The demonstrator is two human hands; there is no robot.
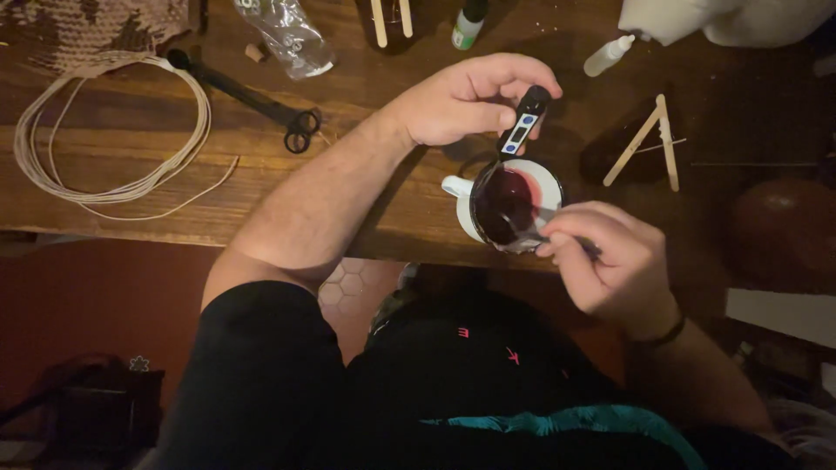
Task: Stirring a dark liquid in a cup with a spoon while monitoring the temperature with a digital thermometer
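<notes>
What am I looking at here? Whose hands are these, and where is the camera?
The camera sits on a person's head and looks down, so you see their own two hands above a wooden table. The left hand holds a small black digital thermometer over a white pot of dark red liquid. The right hand holds a thin stirring tool in the pot. On the table lie a coil of pale cord, black scissors, little dropper bottles and wooden sticks.
</notes>
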